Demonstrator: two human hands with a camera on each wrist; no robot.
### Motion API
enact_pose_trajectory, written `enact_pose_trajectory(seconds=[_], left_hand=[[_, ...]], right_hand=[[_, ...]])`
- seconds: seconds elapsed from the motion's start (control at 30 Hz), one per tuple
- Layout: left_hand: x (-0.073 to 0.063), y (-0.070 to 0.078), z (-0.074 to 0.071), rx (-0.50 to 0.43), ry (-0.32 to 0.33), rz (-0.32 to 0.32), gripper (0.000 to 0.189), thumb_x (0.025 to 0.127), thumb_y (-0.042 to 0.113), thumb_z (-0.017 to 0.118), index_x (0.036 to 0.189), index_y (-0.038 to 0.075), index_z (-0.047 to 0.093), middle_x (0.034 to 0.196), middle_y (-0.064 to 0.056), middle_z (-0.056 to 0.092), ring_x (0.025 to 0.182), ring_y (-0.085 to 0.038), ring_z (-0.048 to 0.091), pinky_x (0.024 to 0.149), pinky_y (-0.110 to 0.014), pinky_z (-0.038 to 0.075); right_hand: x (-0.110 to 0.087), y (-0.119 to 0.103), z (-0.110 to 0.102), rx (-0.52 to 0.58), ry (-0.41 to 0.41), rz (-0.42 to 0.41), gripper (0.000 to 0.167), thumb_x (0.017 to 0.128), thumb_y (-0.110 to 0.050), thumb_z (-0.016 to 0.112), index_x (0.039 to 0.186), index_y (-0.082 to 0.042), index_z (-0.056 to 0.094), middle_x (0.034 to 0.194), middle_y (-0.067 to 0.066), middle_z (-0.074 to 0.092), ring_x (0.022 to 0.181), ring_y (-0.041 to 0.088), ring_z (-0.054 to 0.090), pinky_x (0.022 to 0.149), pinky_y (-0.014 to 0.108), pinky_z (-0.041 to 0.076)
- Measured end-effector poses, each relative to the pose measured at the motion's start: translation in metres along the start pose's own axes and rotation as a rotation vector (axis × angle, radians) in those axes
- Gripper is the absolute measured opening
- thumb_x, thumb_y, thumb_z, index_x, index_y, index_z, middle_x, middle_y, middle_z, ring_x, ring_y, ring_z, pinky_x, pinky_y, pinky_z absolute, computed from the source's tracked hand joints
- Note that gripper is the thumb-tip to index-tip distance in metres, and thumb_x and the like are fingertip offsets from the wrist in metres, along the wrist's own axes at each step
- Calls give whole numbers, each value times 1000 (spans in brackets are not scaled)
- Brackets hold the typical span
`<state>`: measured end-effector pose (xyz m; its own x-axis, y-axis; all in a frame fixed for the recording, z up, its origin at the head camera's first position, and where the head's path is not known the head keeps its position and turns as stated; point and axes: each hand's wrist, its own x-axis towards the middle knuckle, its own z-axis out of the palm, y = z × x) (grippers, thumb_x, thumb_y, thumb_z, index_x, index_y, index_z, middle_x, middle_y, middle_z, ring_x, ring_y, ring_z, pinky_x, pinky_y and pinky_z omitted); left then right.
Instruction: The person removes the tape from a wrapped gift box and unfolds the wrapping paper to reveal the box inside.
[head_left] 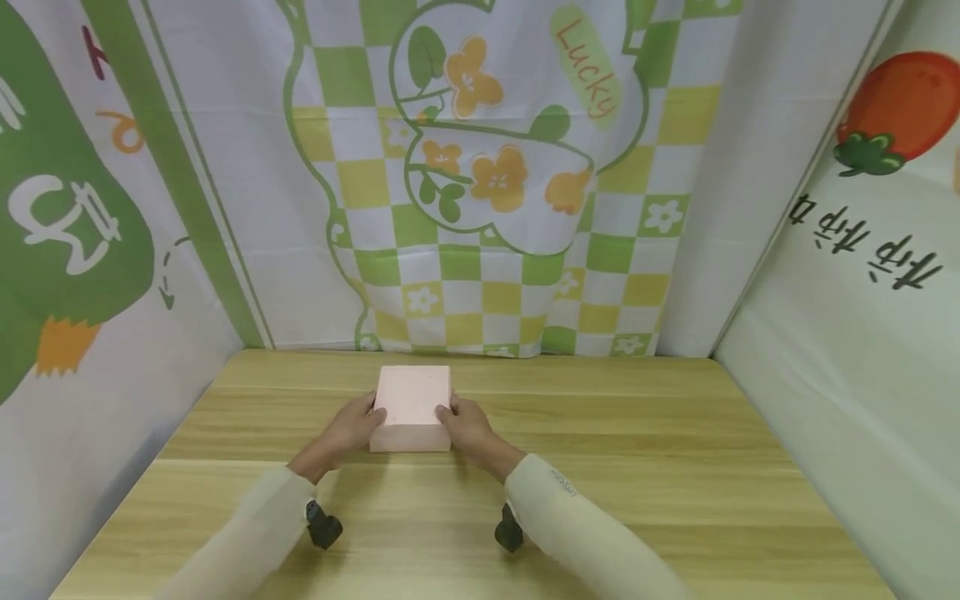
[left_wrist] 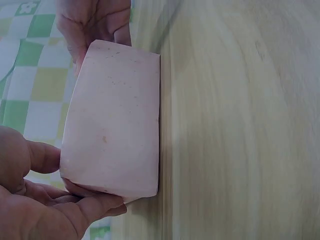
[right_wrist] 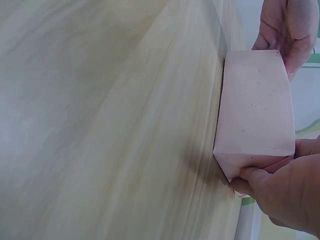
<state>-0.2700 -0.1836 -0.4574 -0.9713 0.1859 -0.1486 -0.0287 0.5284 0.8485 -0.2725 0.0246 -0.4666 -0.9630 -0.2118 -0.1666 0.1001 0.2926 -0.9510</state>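
A pale pink box (head_left: 412,396) with small dark specks sits at the far middle of the wooden table, its front face toward me. My left hand (head_left: 358,423) grips its left side, the thumb lying at the top edge. On the opposite side my right hand (head_left: 468,427) holds it the same way. The left wrist view shows the box (left_wrist: 112,117) close up, with left fingers (left_wrist: 97,207) along its side. In the right wrist view the box (right_wrist: 256,102) appears against the table, right fingers (right_wrist: 255,177) at its end. The underside of the box is hidden.
The wooden table (head_left: 637,467) ends at a hanging checked cloth (head_left: 517,283) just behind the box. Printed cloth walls stand on the left (head_left: 180,358) and right (head_left: 840,358). A black wrist device (head_left: 324,525) hangs under the left sleeve, another (head_left: 509,530) under the right.
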Motion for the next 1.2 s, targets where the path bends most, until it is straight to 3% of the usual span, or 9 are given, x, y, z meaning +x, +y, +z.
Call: enact_pose_trajectory(seconds=[0.13, 0.33, 0.5, 0.73, 0.9, 1.0, 1.07, 1.2], left_hand=[[0, 6, 15, 3, 2, 25, 50, 104, 13, 39, 150, -4, 33, 153, -27, 37, 142, -44, 35, 114, -58, 33], [1, 19, 40, 61, 6, 28, 56, 104, 18, 40, 155, 0, 23, 155, -24, 35, 144, -42, 31, 117, -55, 30], [2, 30, 59, 62, 6, 47, 56, 104, 18, 42, 154, -1, 24, 152, -26, 39, 141, -43, 37, 115, -54, 35], [6, 43, 78, 79, -16, 57, 47, 101, 19, 49, 142, -3, 44, 143, -27, 50, 132, -41, 49, 107, -54, 44], [4, 50, 84, 60, -61, 57, 39, 101, 20, 51, 133, -1, 50, 139, -25, 53, 128, -40, 52, 101, -53, 48], [3, 54, 86, 50, -89, 29, 42, 99, 23, 53, 134, -1, 50, 140, -25, 52, 129, -40, 51, 103, -53, 47], [4, 56, 86, 41, -99, 10, 45, 97, 25, 54, 133, -2, 51, 137, -24, 55, 126, -38, 54, 102, -52, 48], [9, 58, 86, 44, -84, 10, 45, 96, 28, 57, 128, -3, 57, 120, -18, 65, 107, -27, 62, 92, -45, 53]], right_hand=[[-9, 6, -17, -10, -5, -18, 50, 105, -16, 43, 149, 6, 33, 155, 24, 34, 145, 39, 32, 118, 52, 29], [-23, 15, -44, 21, -32, -50, 46, 106, -14, 39, 146, 9, 37, 154, 28, 34, 145, 42, 29, 118, 56, 26], [-34, 19, -65, 32, -50, -38, 46, 107, -13, 38, 145, 12, 36, 154, 30, 33, 146, 44, 27, 119, 57, 24], [-47, 27, -86, 65, -16, -3, 49, 106, -12, 40, 145, 16, 31, 154, 32, 30, 146, 46, 23, 119, 57, 21], [-54, 30, -97, 76, -19, 20, 52, 106, -13, 41, 148, 13, 26, 157, 30, 25, 147, 45, 19, 119, 57, 19], [-55, 29, -104, 62, -18, 63, 52, 105, -12, 42, 148, 14, 27, 155, 31, 30, 145, 45, 27, 118, 56, 25], [-53, 27, -108, 61, -10, 105, 53, 102, -11, 45, 146, 14, 30, 149, 31, 40, 137, 43, 43, 114, 52, 37], [-47, 21, -114, 38, 6, 113, 53, 99, -14, 54, 141, 14, 40, 132, 31, 57, 112, 35, 64, 95, 42, 56]])
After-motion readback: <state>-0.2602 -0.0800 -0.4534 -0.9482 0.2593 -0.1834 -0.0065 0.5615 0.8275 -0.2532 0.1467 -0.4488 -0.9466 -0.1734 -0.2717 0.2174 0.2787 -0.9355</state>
